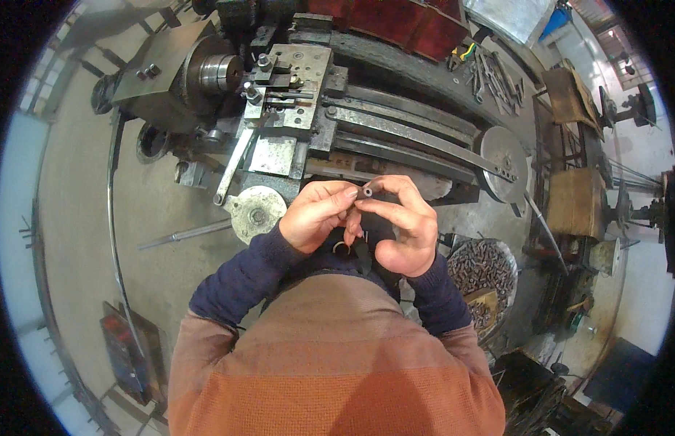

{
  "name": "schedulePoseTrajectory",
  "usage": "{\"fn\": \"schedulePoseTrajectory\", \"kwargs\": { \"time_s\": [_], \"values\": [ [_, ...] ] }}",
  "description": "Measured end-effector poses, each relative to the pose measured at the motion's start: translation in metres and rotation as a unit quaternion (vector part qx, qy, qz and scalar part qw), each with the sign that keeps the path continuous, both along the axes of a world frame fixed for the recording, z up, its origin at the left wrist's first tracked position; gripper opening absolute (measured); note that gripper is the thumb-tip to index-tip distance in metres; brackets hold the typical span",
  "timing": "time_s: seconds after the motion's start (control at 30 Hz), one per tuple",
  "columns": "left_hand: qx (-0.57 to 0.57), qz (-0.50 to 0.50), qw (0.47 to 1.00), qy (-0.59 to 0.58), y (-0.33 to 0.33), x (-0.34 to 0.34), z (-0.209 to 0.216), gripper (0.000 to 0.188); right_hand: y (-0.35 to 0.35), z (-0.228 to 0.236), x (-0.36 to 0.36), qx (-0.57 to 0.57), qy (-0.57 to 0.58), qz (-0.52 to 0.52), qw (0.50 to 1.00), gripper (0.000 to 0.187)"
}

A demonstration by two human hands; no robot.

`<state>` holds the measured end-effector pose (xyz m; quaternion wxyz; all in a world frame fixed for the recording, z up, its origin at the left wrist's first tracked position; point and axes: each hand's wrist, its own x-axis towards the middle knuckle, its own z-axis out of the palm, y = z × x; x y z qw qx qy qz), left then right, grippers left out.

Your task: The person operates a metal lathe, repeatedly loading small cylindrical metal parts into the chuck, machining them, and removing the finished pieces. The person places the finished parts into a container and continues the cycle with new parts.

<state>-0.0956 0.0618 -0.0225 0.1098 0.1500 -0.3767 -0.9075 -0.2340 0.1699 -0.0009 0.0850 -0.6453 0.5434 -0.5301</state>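
Observation:
Between my two hands, close in front of my body, is a small dark metal sleeve (366, 192) with a round hole at its end. My left hand (319, 214) pinches it between thumb and fingers. From the other side, the fingertips of my right hand (404, 227) curl against it. Much of the sleeve is hidden by my fingers. Just beyond my hands stands a lathe, with its chuck (220, 73) at the far left and the tool post plate (297, 80) to the right of that.
A round handwheel (257, 212) sits left of my hands, and a larger disc (503, 163) lies to the right. A tub of many small metal parts (506, 263) stands at my right. Wrenches (490, 81) lie at the far right, near red metal boxes (395, 25).

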Motion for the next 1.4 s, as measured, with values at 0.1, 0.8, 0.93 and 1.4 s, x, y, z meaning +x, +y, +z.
{"fn": "schedulePoseTrajectory", "kwargs": {
  "time_s": [0.1,0.8,0.93,1.4],
  "values": [
    [-0.134,0.041,0.99,-0.024,0.0,0.002,0.005,0.026,0.001,0.003,0.0,0.014,0.025,-0.007,1.0,0.044],
    [-0.316,0.032,0.946,-0.07,-0.008,0.016,0.02,0.016,0.006,-0.019,0.0,0.006,-0.007,0.051,0.999,0.046],
    [-0.326,0.033,0.942,-0.07,-0.007,0.017,0.02,0.021,0.006,-0.016,0.001,0.009,-0.002,0.054,0.998,0.034],
    [-0.352,0.024,0.931,-0.092,-0.012,0.027,0.019,0.019,-0.003,-0.003,0.007,0.044,0.049,0.068,0.995,0.037]
  ]
}}
